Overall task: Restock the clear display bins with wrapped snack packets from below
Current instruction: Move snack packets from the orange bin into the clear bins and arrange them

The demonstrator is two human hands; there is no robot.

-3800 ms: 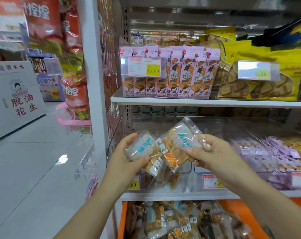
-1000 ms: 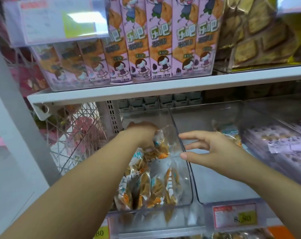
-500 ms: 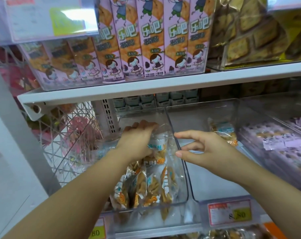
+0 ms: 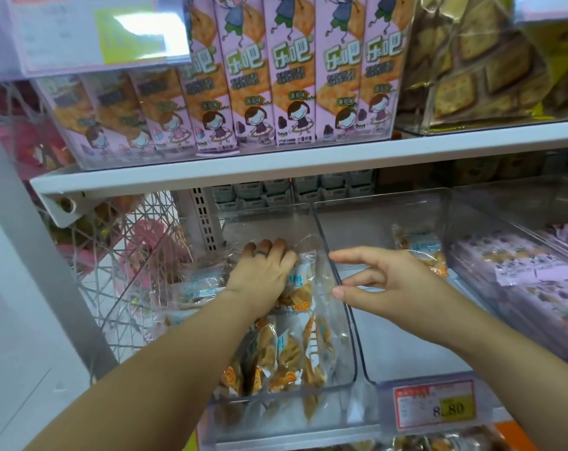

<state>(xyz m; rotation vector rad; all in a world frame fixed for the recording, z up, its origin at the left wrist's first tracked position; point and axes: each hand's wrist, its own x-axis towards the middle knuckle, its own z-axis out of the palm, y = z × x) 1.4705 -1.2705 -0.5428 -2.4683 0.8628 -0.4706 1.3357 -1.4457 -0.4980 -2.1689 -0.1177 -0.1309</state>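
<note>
1. the left hand (image 4: 263,275) is deep in the left bin (image 4: 321,229), its fingers (image 4: 266,247) curled down over the snack packets (image 4: 285,356) and gripping the top one.
2. the right hand (image 4: 386,278) hovers relaxed and holds nothing (thumb and forefinger apart). its fingertips (image 4: 351,257) are just over the rim between the two bins.
3. most of the pile stands upright below the left wrist, toward the front wall.
4. a lone packet (image 4: 422,245) lies just beyond the right knuckles, in the right bin (image 4: 406,349).

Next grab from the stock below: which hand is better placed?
Right. The right hand hovers open and empty above the clear plastic dividing wall; the left hand is deep in the left clear plastic bin, fingers curled over clear-wrapped snack packets.
</note>
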